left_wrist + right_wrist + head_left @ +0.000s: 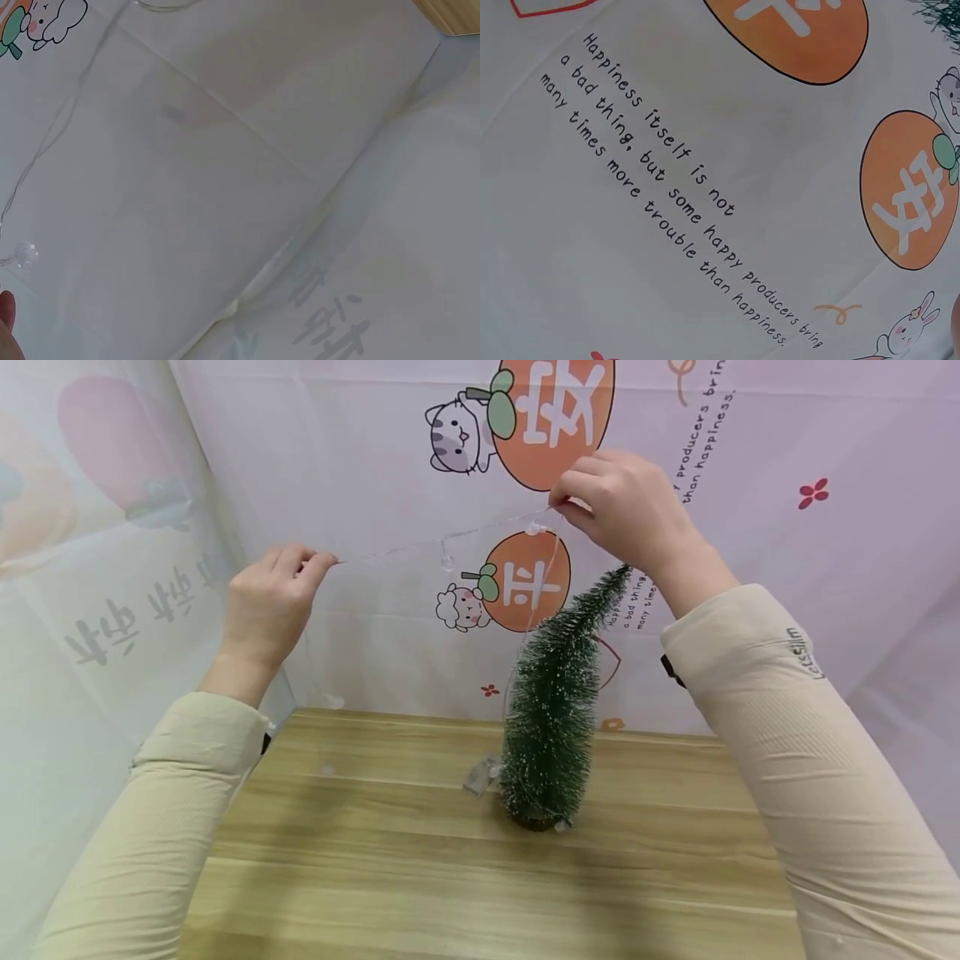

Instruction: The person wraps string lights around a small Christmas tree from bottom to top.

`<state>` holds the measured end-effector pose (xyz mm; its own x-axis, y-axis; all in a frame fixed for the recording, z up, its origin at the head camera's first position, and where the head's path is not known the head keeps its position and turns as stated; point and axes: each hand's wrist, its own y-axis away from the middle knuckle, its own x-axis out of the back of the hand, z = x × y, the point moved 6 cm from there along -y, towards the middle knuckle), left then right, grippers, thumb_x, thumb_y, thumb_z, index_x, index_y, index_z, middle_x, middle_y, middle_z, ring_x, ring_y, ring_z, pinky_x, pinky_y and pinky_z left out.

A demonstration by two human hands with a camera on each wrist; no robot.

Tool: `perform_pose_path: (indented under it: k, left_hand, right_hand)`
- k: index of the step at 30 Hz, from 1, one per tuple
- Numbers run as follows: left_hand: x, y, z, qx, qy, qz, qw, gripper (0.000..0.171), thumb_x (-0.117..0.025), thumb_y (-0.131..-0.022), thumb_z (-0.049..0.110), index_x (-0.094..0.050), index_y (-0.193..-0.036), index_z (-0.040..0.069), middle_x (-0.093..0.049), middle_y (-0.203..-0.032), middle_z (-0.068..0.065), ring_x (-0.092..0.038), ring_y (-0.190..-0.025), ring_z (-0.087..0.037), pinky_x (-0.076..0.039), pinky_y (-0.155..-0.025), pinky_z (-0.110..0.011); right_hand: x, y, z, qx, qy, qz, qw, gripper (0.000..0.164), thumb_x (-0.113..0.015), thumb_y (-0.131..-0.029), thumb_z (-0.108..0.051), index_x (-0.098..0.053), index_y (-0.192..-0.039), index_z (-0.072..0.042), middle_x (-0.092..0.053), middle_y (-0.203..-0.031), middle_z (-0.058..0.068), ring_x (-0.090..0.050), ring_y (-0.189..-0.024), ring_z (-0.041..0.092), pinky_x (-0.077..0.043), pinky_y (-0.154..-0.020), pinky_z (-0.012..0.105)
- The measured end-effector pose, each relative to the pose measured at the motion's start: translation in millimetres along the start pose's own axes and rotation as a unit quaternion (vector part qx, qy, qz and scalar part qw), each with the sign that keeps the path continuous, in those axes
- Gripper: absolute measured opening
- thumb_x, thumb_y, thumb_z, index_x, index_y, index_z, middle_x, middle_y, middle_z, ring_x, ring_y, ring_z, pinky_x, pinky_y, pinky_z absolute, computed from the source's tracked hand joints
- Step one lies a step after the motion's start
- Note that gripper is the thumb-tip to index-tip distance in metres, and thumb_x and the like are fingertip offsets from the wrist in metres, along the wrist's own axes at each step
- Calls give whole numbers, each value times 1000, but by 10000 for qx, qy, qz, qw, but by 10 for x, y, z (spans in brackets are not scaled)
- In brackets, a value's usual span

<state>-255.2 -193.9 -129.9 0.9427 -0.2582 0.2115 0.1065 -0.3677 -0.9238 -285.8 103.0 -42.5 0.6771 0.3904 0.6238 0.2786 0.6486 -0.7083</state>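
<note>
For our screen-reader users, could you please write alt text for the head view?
A left hand and right hand pinch a thin clear string with round beads above a pale wooden tabletop. A white-flecked green bristle tree stands there, its top leaning right.

The tree (551, 718) looks bristly (the tabletop (420, 885), smooth wood).
</note>
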Motion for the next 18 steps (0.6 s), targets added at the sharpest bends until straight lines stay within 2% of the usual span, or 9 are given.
perform_pose_path:
  k: [3, 8, 14, 18]
  left_hand:
    - [0, 13, -14, 62, -3, -16, 10000, 21, -49, -93, -8, -66, -91, 4, -64, -80, -14, -58, -62, -32, -47, -46, -41]
    - [7, 40, -38, 133, -26, -13, 9999, 20, -49, -93, -7, -67, -91, 4, -64, -81, -14, -59, -64, -32, -47, -46, -41]
    - [4, 52, -53, 167, -8, -43, 9999, 19, -50, -94, -5, -67, -91, 3, -65, -82, -14, -60, -65, -32, -48, -47, -43]
    - [4, 57, -56, 185, -11, -45, 9998, 19, -50, -94, -5, -67, -91, 4, -65, -82, -14, -60, -66, -32, -47, -46, -43]
  right_hand:
    - [-1, 1, 37, -487, -293, -169, 9982, 9, -61, -92, -6, -68, -93, -1, -71, -94, 15, -61, -88, 31, -51, -80, 42]
    - [-30, -10, 92, -1147, -1034, -258, 9877, 10, -60, -92, -6, -68, -96, 0, -70, -99, 16, -62, -99, 29, -49, -91, 40]
    - [-56, -12, 94, -1352, -1359, -136, 9814, 11, -59, -92, -5, -68, -97, 0, -70, -99, 15, -63, -98, 27, -48, -87, 39]
    - [-56, -14, 97, -1411, -1323, -267, 9807, 12, -61, -92, -7, -69, -98, -1, -70, -100, 15, -63, -98, 27, -47, -87, 38]
